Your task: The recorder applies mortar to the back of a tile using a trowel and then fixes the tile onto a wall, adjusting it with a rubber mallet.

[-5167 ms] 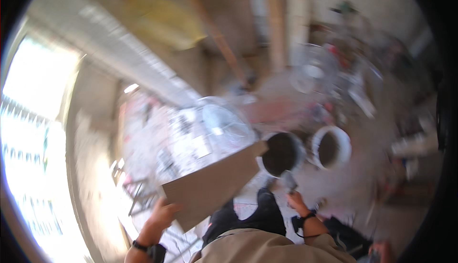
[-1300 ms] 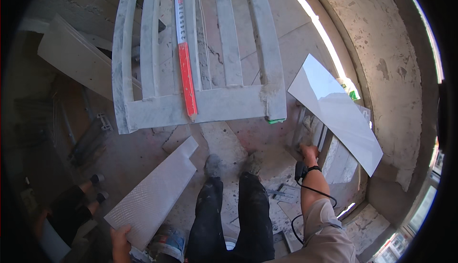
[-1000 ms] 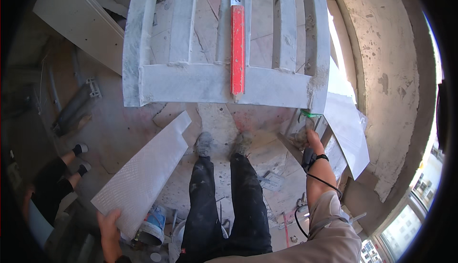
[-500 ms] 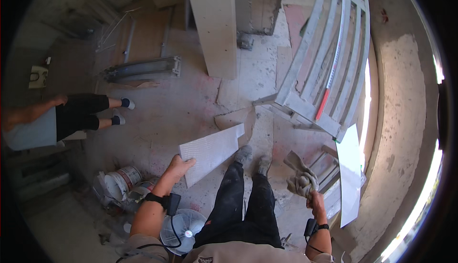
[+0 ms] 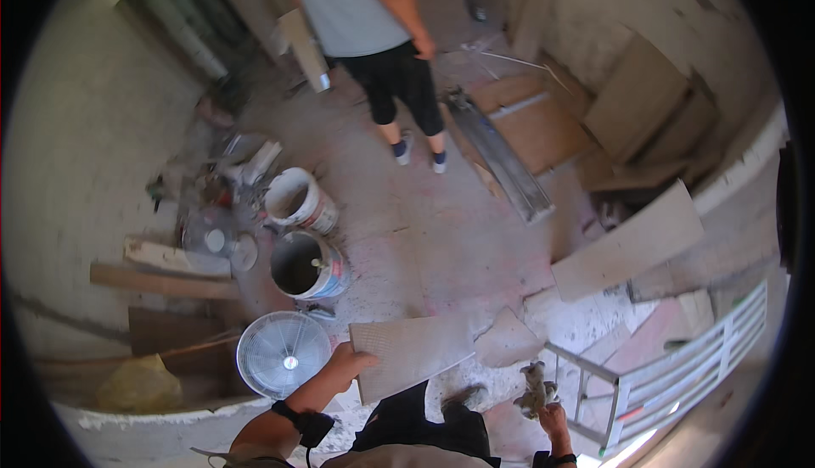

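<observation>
Farthest out on the left hand's outer side, a crumpled yellow sheet lies low, and wooden planks lie beyond it. A round wire fan is near the left hand, just past the forearm. Ahead of that hand, beyond the fan, two open white buckets stand one behind the other.

The left hand is clamped on the near end of a flat tile, which reaches from the fingers toward the right hand's side, in front of the legs. Well ahead of the left hand stands another person in a grey top and black shorts, with a long metal frame on the floor beside them.

Between the hands, past the tile's far end, lies a broken slab. The right hand is closed on a bunched grey rag, which sticks up ahead of the knuckles. Farther ahead of it is a long pale board. On its outer side stands a slatted metal rack.
</observation>
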Available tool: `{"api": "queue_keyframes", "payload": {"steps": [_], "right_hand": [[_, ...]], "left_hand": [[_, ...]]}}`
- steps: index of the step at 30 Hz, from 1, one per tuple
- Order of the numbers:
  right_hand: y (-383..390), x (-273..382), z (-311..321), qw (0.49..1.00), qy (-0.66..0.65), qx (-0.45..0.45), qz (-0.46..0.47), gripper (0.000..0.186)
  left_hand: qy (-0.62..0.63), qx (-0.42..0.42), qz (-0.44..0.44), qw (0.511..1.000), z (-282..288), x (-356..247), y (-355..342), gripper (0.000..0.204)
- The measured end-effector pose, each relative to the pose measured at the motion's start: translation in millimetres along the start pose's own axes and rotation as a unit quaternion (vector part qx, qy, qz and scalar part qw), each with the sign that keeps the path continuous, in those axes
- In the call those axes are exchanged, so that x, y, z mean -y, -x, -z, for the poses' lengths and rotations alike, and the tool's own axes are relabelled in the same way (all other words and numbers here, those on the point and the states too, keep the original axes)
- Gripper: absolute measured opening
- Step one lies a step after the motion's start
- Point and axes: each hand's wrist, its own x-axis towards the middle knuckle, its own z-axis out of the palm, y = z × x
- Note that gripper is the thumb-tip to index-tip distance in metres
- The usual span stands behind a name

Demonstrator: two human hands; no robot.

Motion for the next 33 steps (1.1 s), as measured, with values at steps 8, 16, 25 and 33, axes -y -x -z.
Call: {"api": "queue_keyframes", "payload": {"steps": [8,16,25,33], "right_hand": [[-201,179,27,0.962,0.218,0.161,0.029,0.047],[-353,406,21,0.943,0.203,0.129,0.232,0.04],[-507,663,-57,0.887,0.118,0.233,0.381,0.039],[-512,908,-91,0.746,0.143,0.311,0.571,0.03]], "left_hand": [[0.097,-0.126,-0.065,0.985,79,27,-22,0.041],[-0.004,-0.294,-0.009,0.956,149,-10,-135,0.037],[0.255,-0.382,0.036,0.888,206,-72,-222,0.034],[0.363,-0.435,0.11,0.816,208,-82,-283,0.036]]}}
